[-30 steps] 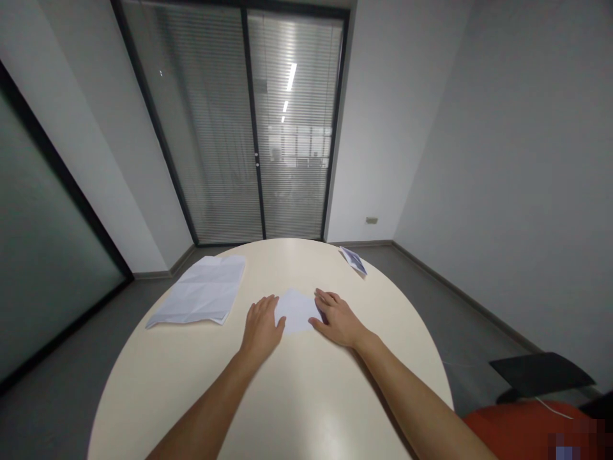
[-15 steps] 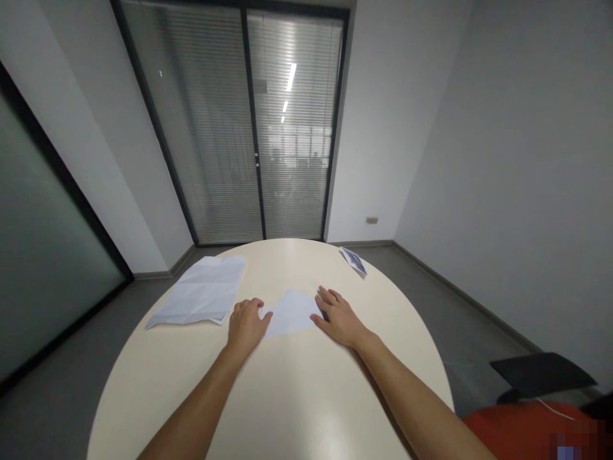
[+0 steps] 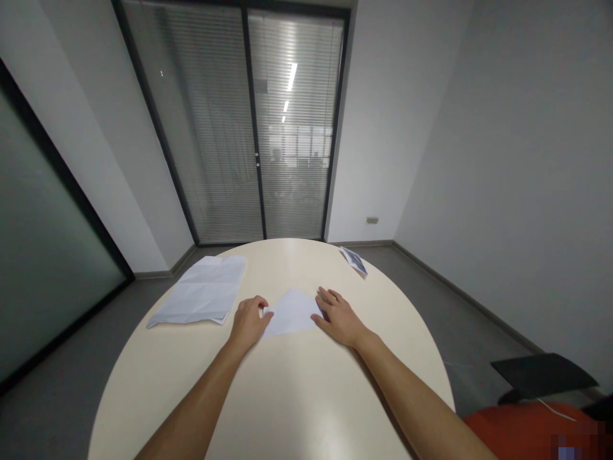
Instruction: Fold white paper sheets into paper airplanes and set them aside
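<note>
Apparently, folding the white paper [image 3: 293, 313] is the step in hand. It lies on the table [image 3: 282, 396]; the left hand [image 3: 248, 324] seems to pinch its left corner, and the right hand [image 3: 340, 318] rests spread at its right edge. Next move probably calls for keeping it steady. I see no container.

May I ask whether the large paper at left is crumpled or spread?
Spread: the large paper lies broadly flat, creased, on the table. Whether it's doubled, I cannot tell.
</note>
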Motion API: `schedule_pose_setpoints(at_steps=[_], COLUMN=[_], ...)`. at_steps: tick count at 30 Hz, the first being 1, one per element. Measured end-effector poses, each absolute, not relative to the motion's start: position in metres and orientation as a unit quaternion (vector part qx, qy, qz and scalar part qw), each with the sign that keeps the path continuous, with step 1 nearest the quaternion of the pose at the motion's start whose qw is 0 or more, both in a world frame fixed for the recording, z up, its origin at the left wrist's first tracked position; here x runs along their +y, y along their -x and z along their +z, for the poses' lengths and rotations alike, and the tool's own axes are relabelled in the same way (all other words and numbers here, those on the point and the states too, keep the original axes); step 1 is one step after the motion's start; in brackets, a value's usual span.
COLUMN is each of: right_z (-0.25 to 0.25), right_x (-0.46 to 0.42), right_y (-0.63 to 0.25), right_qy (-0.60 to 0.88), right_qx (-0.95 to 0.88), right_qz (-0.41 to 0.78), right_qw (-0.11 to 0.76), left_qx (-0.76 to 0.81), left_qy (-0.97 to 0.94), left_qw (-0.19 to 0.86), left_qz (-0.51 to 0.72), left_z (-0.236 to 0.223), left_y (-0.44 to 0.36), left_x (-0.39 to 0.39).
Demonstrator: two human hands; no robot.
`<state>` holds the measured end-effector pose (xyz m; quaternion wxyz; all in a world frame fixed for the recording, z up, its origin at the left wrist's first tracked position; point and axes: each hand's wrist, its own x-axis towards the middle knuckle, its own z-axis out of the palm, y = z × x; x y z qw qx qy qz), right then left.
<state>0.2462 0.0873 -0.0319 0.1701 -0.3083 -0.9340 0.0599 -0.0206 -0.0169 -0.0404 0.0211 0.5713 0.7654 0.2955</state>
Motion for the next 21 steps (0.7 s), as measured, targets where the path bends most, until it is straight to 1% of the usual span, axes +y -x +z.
schedule_pose_setpoints(at_steps=[4,13,21], right_z=[-0.029,-0.012,-0.008], right_x=[0.086,0.078,0.076], right_y=[-0.246,-0.243,-0.241], right_qy=[0.307,0.321,0.345], right_qx=[-0.933,-0.931,-0.924], right_qz=[0.065,0.054,0.053], right_qw=[0.177,0.167,0.155], left_qx=[0.768,0.784,0.789], left_qy=[-0.566,-0.568,-0.582], left_qw=[0.028,0.028,0.001], left_qz=[0.298,0.248,0.197], left_z=[-0.037,-0.027,-0.018], left_y=[0.017,0.011,0.004], left_x=[-0.019,-0.020,-0.025])
